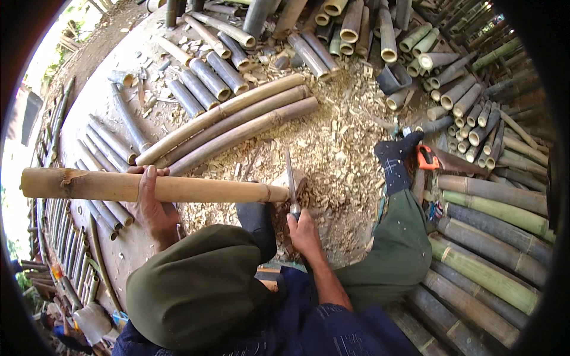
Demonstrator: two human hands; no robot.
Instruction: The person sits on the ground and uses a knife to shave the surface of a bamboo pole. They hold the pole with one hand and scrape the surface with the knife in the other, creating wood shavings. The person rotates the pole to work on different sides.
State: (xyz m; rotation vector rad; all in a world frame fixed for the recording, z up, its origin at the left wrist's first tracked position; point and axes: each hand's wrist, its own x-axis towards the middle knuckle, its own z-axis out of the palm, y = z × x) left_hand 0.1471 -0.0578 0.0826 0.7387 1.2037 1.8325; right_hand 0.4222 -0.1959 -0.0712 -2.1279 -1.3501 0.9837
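A long tan bamboo pole lies level across the view, its left end sticking out well past my grip. My left hand is wrapped round it left of its middle, thumb on the near side. The pole's right end rests by a small wooden block on the ground. In my right hand is a knife, held by its dark handle with the narrow blade pointing away from me. The blade stands across the pole's right end, touching it or very close.
Wood chips cover the ground ahead. Three long bamboo poles lie just beyond my left hand. Cut bamboo tubes spread behind them. An orange-handled saw lies by my right foot. Thick bamboo lengths are stacked at the right.
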